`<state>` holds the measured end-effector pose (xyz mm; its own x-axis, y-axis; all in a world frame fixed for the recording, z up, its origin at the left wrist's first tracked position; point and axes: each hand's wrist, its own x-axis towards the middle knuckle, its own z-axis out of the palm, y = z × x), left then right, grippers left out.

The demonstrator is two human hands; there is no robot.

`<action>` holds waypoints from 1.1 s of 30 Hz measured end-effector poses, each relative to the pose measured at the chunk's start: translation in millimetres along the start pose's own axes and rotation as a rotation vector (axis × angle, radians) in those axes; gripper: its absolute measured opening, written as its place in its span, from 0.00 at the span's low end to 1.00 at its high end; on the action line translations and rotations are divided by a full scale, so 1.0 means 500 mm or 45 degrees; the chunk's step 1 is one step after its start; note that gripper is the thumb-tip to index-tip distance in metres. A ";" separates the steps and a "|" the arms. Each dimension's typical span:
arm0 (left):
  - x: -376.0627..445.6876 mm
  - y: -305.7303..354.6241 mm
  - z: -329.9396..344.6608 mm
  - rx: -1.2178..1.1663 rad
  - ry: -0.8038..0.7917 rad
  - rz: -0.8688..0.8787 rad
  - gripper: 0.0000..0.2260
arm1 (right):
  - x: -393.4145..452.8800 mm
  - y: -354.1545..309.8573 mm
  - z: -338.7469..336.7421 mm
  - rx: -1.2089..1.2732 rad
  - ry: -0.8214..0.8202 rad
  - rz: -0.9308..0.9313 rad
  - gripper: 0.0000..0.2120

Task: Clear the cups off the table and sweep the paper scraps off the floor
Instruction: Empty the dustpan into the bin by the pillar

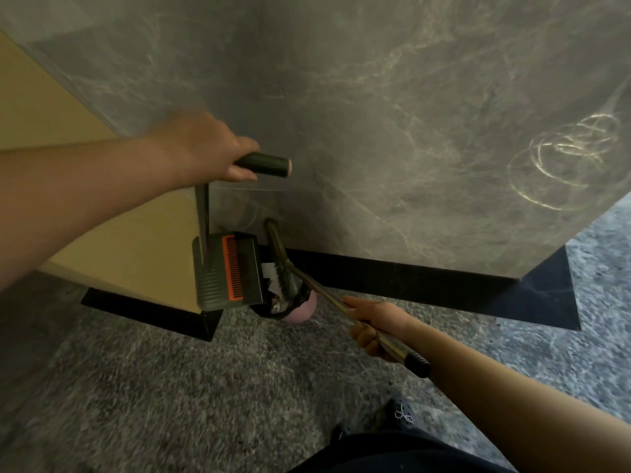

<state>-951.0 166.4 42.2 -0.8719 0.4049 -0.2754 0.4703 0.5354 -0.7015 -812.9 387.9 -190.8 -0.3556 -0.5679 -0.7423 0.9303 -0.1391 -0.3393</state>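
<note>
At the foot of the grey marble wall (392, 114), on the speckled floor (170, 387):

Step in hand: judged from the layout, scraps are being brushed into the dustpan; no cups or table are in view.

Left hand (201, 148): fingers curled round the black grip of the dustpan handle (264, 163), gripping it from above.

Right hand (374, 327): wrapped round the broom shaft (327, 293), forefinger laid along it toward the head.

Dustpan (227, 268): hangs or stands below the left hand, at about 6 o'clock from it; its mouth faces 3 o'clock, toward the broom. An orange comb (233, 268) runs along its top.

Broom head (285, 278): just beside the pan's mouth, at 10 o'clock from the right hand. The shaft's long axis runs from 4 o'clock (black end cap) to 10 o'clock (bristles).

Paper scraps (271, 269): pale bits between the bristles and the pan's open edge, partly hidden. The right hand is the nearer of the two.

Key relation: scraps lie between head and pan mouth, so the coming stroke should probably push toward 9 o'clock, across the shaft's axis.

Other: a pinkish rounded object (302, 314) sits under the broom head; what it is cannot be told. A dark shoe (396, 416) stands at 6 o'clock from the right hand.

Risk: scraps may slide under the pan lip if it lifts off the floor.
</note>
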 end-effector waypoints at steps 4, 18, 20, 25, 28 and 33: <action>-0.016 -0.020 0.011 0.006 0.028 -0.014 0.24 | -0.003 0.007 0.005 0.004 0.023 -0.020 0.17; -0.283 -0.040 0.117 -0.412 0.188 -0.492 0.23 | -0.065 0.067 0.047 -0.120 0.046 -0.052 0.11; -0.331 -0.022 0.128 -0.461 0.215 -0.522 0.22 | -0.075 0.096 0.056 -0.128 0.069 -0.081 0.15; -0.451 0.029 0.140 -0.567 0.233 -0.616 0.24 | -0.111 0.193 0.087 -0.129 0.097 -0.176 0.22; -0.516 0.067 0.138 -0.653 0.297 -0.628 0.23 | -0.139 0.255 0.103 -0.118 0.089 -0.216 0.21; -0.614 0.139 0.121 -0.742 0.363 -0.667 0.21 | -0.184 0.347 0.091 -0.133 0.135 -0.234 0.23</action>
<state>-659.0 34.4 38.4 -0.9663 0.1270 0.2241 0.0771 0.9727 -0.2187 -614.8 379.0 -155.1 -0.5305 -0.4519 -0.7172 0.8369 -0.1445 -0.5279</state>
